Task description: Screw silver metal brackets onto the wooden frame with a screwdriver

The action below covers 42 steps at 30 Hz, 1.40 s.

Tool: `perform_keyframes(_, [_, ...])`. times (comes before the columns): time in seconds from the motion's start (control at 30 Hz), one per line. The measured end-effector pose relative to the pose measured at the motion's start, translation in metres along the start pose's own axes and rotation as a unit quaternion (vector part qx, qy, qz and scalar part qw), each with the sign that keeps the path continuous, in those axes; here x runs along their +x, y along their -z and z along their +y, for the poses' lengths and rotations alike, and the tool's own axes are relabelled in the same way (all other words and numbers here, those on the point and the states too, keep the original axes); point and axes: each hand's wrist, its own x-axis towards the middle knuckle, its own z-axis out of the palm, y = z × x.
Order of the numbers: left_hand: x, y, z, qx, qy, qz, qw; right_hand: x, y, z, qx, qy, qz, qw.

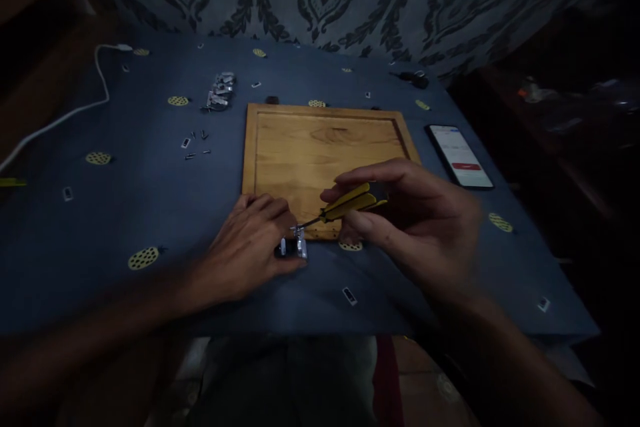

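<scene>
My left hand point(253, 243) lies low on the blue cloth point(150, 213), fingers curled round a small metal part point(296, 245) at the near edge of the wooden board point(300, 140). My right hand point(415, 220) pinches a yellow-handled screwdriver point(350, 203), its thin tip pointing down-left onto the metal part. The two hands sit close together just in front of the board.
A phone point(461, 155) with a lit screen lies right of the board. A heap of metal parts point(220, 91) and several loose screws point(196, 145) lie to the back left. A white cable point(80, 107) runs off the left side. Patterned wall behind.
</scene>
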Motion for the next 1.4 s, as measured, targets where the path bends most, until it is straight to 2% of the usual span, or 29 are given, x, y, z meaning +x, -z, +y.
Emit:
perform_keyframes(0.13, [0.000,0.001,0.001,0.005,-0.006,-0.005,1.000,0.003,0.008,0.004,-0.019,0.011,-0.037,0.999])
perform_keyframes(0.3, [-0.003,0.002,0.001,0.002,-0.017,0.009,1.000,0.011,0.015,0.007,-0.033,0.077,-0.023,0.996])
perform_keyframes(0.47, [-0.004,0.002,-0.001,-0.008,-0.026,0.011,1.000,0.008,0.024,-0.003,0.013,0.056,0.092,0.994])
perform_keyframes(0.57, [-0.004,0.003,-0.001,-0.003,-0.015,0.002,1.000,-0.003,0.028,-0.010,0.026,0.056,0.127,0.990])
perform_keyframes(0.77, [0.002,0.005,-0.002,0.010,0.016,-0.017,1.000,-0.044,0.029,-0.013,-0.009,0.080,0.216,0.973])
perform_keyframes(0.87, [0.005,0.006,-0.002,0.006,0.025,-0.013,1.000,-0.066,0.023,-0.011,0.006,0.067,0.252,0.965])
perform_keyframes(1.03, [0.006,0.004,-0.004,-0.006,0.024,0.008,1.000,-0.094,0.016,-0.016,0.035,0.037,0.263,0.963])
perform_keyframes(1.13, [0.007,0.002,-0.007,0.001,0.017,0.025,1.000,-0.097,0.015,-0.021,0.039,0.043,0.270,0.961])
perform_keyframes(1.23, [0.008,0.001,-0.008,0.005,0.015,0.023,1.000,-0.087,0.011,-0.018,0.037,0.050,0.260,0.964])
perform_keyframes(1.4, [0.006,0.001,-0.006,-0.004,0.021,0.021,1.000,-0.058,0.001,0.001,0.030,0.070,0.208,0.975])
